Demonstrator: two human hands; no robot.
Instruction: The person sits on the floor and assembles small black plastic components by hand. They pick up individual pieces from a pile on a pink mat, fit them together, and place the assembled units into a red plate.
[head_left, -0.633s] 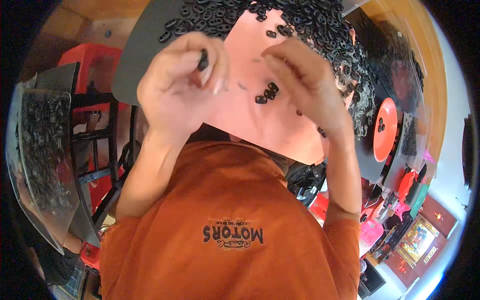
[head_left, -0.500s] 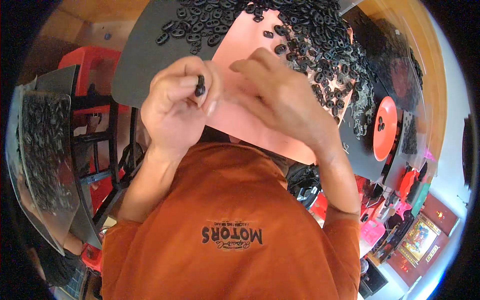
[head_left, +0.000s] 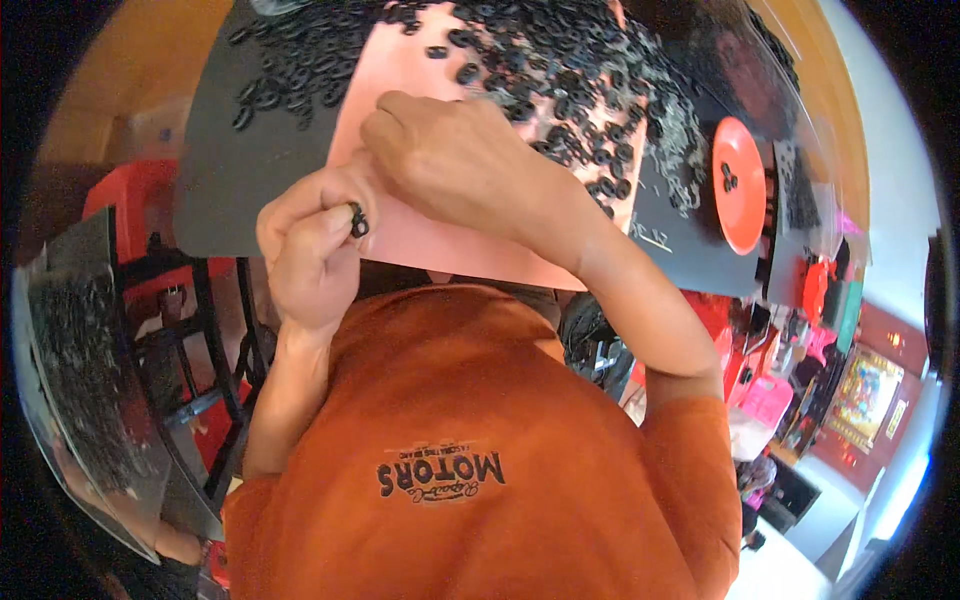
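My left hand (head_left: 312, 250) pinches a small black oval piece with two holes (head_left: 358, 221) between thumb and fingers, above the near left edge of a pink sheet (head_left: 460, 245). Close against it, my right hand (head_left: 450, 165) is curled over the sheet with its fingers bent inward. What the right fingers grip, if anything, is hidden beneath the hand. Many similar black pieces (head_left: 580, 85) lie heaped on the right and far part of the sheet. Another loose group of black pieces (head_left: 290, 80) sits at the far left.
The sheet lies on a dark grey table (head_left: 215, 150). To the right stands an orange-red plate (head_left: 740, 225) with a few black pieces, beside pale clear scraps (head_left: 680, 150). A red stool (head_left: 130, 205) is at the left, near a clear-sided tray of black pieces (head_left: 85, 340).
My right hand has moved left to meet my left hand, and its fingers have curled in. The left hand still holds the black piece, now turned to show its holes. The view has shifted.
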